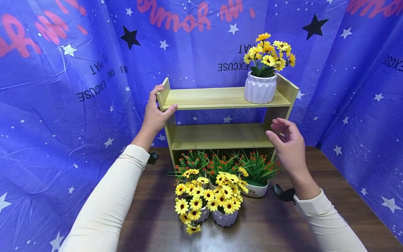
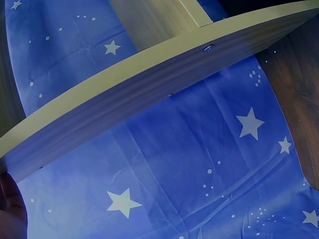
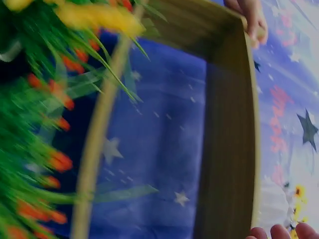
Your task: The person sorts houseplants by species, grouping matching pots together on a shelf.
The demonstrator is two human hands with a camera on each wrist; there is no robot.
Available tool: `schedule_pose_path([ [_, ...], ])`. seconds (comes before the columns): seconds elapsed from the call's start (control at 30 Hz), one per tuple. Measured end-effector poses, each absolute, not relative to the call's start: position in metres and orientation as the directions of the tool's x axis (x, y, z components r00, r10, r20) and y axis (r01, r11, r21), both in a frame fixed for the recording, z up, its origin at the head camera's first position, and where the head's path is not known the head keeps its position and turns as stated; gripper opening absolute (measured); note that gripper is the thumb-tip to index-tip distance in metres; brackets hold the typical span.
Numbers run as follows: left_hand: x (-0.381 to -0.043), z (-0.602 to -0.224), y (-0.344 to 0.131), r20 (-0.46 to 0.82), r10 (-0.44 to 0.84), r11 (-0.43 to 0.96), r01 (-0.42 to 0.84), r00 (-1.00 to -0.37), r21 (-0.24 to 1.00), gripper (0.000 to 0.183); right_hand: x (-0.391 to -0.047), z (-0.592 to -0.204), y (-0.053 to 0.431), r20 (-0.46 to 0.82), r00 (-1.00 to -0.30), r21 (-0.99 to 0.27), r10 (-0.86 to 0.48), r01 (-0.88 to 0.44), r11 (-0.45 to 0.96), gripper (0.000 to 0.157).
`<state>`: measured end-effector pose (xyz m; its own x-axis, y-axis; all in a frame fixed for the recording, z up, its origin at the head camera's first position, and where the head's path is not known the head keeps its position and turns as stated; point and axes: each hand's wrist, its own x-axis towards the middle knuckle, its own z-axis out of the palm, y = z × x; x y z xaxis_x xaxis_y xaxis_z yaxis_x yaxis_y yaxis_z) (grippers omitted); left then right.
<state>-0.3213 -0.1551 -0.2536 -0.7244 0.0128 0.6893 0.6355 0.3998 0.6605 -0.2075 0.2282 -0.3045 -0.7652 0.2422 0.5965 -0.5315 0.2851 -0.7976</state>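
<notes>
A light wooden shelf (image 1: pixel 201 97) with two visible boards stands on the table. My left hand (image 1: pixel 153 117) grips its upper left corner, the thumb at the front edge and the fingers around the side panel (image 2: pixel 149 84). Off the shelf's right side, my right hand (image 1: pixel 290 148) hangs with loosely bent fingers and holds nothing; its fingertips (image 3: pixel 279 233) show at the bottom of the right wrist view. On the top board's right end sits a white ribbed pot (image 1: pixel 260 89) of yellow daisy-like flowers (image 1: pixel 268 60).
Two more pots of yellow flowers (image 1: pixel 227 191) stand in front of the shelf on the brown table (image 1: pixel 252 231). Behind them are several grassy plants with red flowers (image 1: pixel 217 164), one in a white lettered pot (image 1: pixel 256 190). A black strap (image 1: pixel 284 193) lies at right. Blue star-patterned cloth (image 1: pixel 195 59) surrounds the table.
</notes>
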Motion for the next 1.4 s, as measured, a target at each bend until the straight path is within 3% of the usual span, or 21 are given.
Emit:
schedule_pose_path([
  [0.27, -0.322, -0.254, -0.156, 0.688, 0.011, 0.401, 0.634, -0.726, 0.662, 0.068, -0.180, -0.354, 0.218, 0.556, -0.811, -0.820, 0.181, -0.500, 0.278, 0.046],
  [0.6, -0.322, -0.254, -0.155, 0.691, 0.012, 0.392, 0.639, -0.722, 0.661, 0.068, -0.149, -0.399, 0.214, 0.502, -0.837, -0.860, 0.218, -0.456, 0.230, 0.045],
  [1.07, -0.322, -0.255, -0.156, 0.671, 0.008, 0.387, 0.621, -0.741, 0.682, 0.069, -0.131, -0.463, 0.207, 0.441, -0.889, -0.869, 0.119, -0.390, 0.305, 0.046],
  [1.4, -0.323, -0.253, -0.154, 0.669, 0.010, 0.381, 0.621, -0.743, 0.684, 0.069, -0.128, -0.485, 0.197, 0.245, -0.967, -0.920, 0.069, -0.209, 0.332, 0.053],
])
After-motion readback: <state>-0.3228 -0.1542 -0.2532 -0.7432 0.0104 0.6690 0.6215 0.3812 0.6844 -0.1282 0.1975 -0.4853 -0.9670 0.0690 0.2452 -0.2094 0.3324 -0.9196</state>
